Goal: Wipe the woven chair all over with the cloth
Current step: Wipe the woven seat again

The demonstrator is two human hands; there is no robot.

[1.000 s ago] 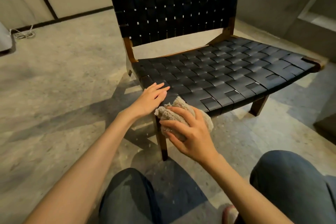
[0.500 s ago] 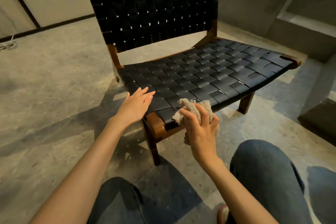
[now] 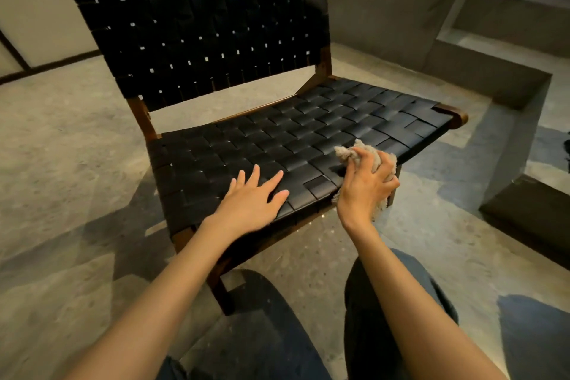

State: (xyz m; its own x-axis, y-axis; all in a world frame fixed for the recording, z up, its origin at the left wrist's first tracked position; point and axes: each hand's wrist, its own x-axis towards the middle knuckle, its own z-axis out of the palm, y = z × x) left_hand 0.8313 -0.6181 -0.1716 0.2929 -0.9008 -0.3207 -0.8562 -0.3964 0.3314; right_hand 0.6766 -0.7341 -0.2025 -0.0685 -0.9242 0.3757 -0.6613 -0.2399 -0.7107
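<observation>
**Cloth on the seat's front edge, right side**

Head view:
- woven chair (image 3: 308,133): black strap weave on a dark wood frame, standing on a speckled concrete floor (image 3: 61,148). The backrest (image 3: 200,25) fills the top of the frame and the seat spreads out below it.
- cloth (image 3: 345,153): beige and bunched into a wad. It sits against the front edge of the seat, toward the right end, with part on the weave and part hanging below the rail.
- right hand (image 3: 365,185): fingers curled round the cloth and gripping it tight. The back of the hand faces the camera, and cloth pokes out above and below the fist.
- left hand (image 3: 253,203): flat and palm down on the front of the seat, just left of the cloth. Fingers are straight and spread, holding nothing. It is apart from the right hand.
- front leg (image 3: 222,293): visible under the left forearm.
- knees in dark jeans (image 3: 385,302): at the bottom of the frame, close to the chair front.
- concrete steps (image 3: 493,77): to the right, behind the chair.
- wood corner of the seat frame (image 3: 453,114): shows at the far right end, bare of weave.
</observation>
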